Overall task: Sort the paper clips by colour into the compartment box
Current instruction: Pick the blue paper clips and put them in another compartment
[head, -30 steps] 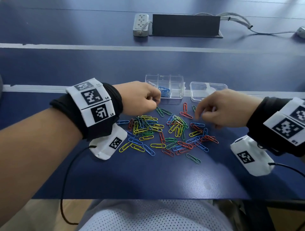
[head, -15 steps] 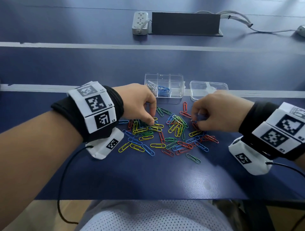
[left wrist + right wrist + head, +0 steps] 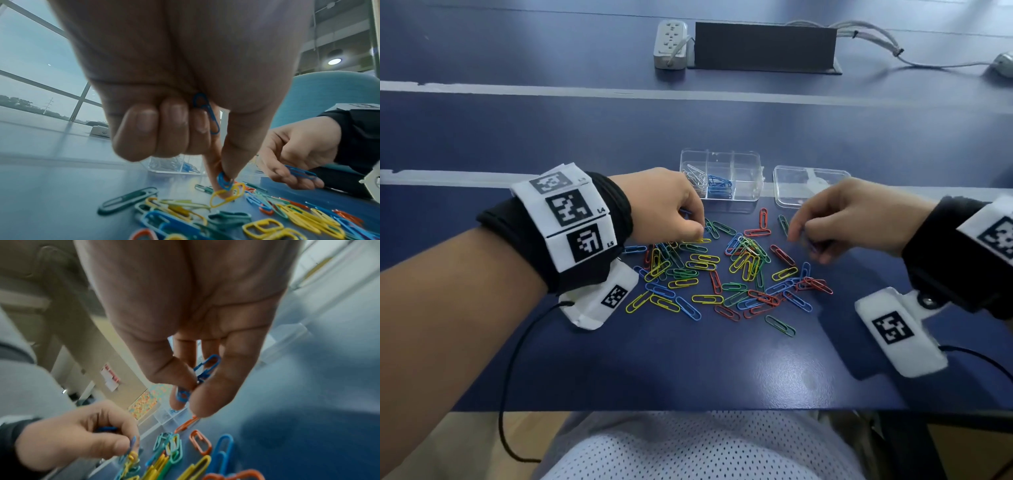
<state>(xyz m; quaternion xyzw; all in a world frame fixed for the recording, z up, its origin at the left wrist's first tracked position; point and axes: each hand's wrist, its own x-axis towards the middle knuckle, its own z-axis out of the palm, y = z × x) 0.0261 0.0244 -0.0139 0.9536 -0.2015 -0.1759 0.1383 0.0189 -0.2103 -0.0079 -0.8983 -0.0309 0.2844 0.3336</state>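
Loose paper clips in blue, yellow, green and red lie heaped on the blue table. Behind them stands the clear compartment box, with silver clips in its left cell and blue clips in the middle one. My left hand is down at the heap's far left edge. Its thumb and index finger pinch a blue clip hooked into a yellow clip, and its curled fingers keep another blue clip. My right hand hovers over the heap's right side, pinching blue clips.
The box's clear lid lies flat just right of the box. A power strip and a dark cable hatch sit far back on the table. Wrist camera cables hang over the near table edge.
My left hand has come down from beside the box onto the heap and pinched a blue clip. My right hand dipped into the heap's right side and now holds blue clips slightly above it.
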